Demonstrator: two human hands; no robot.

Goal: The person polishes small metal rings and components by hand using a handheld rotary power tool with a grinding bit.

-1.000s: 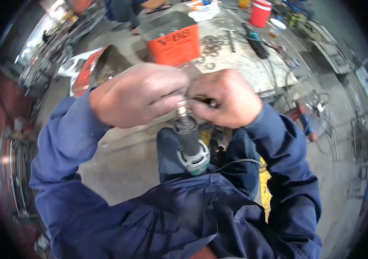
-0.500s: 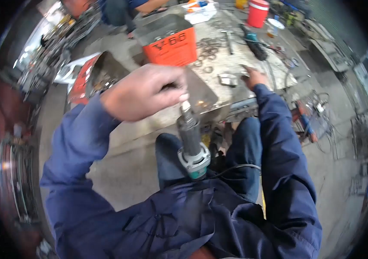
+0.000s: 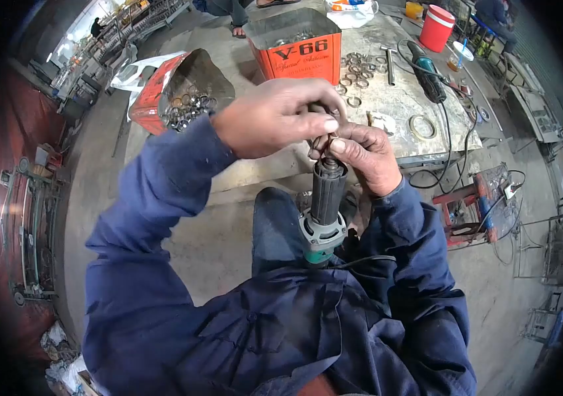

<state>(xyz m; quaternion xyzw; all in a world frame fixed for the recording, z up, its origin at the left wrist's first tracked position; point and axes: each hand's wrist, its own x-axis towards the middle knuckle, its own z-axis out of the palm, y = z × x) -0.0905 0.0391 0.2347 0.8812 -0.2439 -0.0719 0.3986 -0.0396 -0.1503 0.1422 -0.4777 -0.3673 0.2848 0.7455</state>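
Observation:
A die grinder (image 3: pixel 326 204) stands upright between my thighs, its black body above a grey and green base and its spindle end pointing up. At the spindle tip my left hand (image 3: pixel 278 119) is closed, reaching over from the left with thumb and fingers pinched together. From the other side my right hand (image 3: pixel 368 155) is closed at the same spot, its thumb and fingertips meeting those of the left. Something small and dark sits between the fingertips, mostly hidden, and I cannot make out what it is.
On the worktable (image 3: pixel 397 105) are an orange V-66 tin (image 3: pixel 304 63), many metal rings (image 3: pixel 359 69), a T-shaped hammer-like tool (image 3: pixel 390 66), a larger ring (image 3: pixel 422 127) and a green corded power tool (image 3: pixel 429 72). A tipped tin (image 3: pixel 153 99) holds more rings. A red bucket (image 3: pixel 437 30) stands behind.
My right hand has come from the table to the grinder's tip and joined my left hand there. The left fingers stay at the tip. The view has shifted, showing more of the table.

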